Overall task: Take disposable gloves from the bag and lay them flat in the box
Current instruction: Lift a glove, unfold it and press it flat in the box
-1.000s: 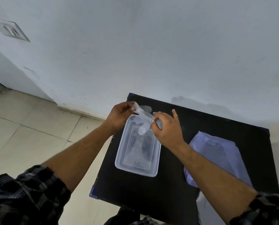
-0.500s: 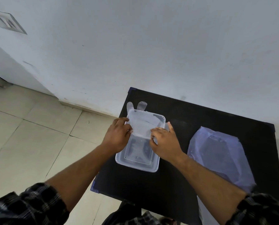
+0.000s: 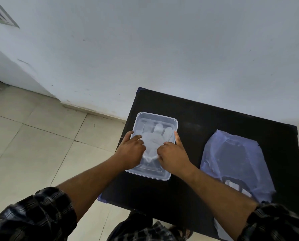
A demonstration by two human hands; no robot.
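Hands, left [image 3: 131, 150] and right [image 3: 171, 153], are pressing, fingers loosely curled and gripping nothing, a glove [image 3: 154, 140] flat inside the box [image 3: 164, 176], so reaching right of the box to the bag [image 3: 232, 153] is probably coming next

Head view, steeply down, near table [image 3: 214, 122]

Bare table [image 3: 188, 136] is left between box [image 3: 174, 122] at nine o'clock and bag [image 3: 235, 153] at three o'clock; twelve o'clock is blocked by the wall [image 3: 162, 49].

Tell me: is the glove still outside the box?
No: the glove lies inside the clear box, pressed by the left hand and right hand.
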